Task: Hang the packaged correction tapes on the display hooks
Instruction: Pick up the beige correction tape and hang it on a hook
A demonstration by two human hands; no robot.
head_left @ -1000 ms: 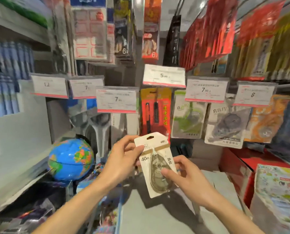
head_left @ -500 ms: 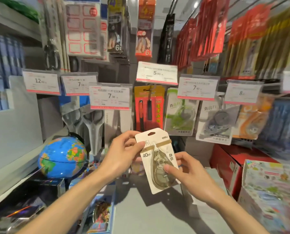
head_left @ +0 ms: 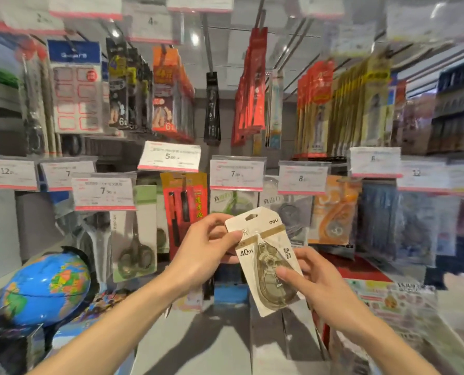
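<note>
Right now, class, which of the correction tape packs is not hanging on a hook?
The beige 40m pack, held between the left hand and right hand; the others hang under price tags.

A blue globe (head_left: 47, 289) sits low at the left edge of the display. Just to its right hangs a pack of scissors (head_left: 135, 234). Next to that hangs a red pack with pens (head_left: 183, 212). White price tags (head_left: 103, 191) run in a row across the middle. Up top hang red packs (head_left: 251, 85) and a sheet of red-edged labels (head_left: 75, 86)
</note>
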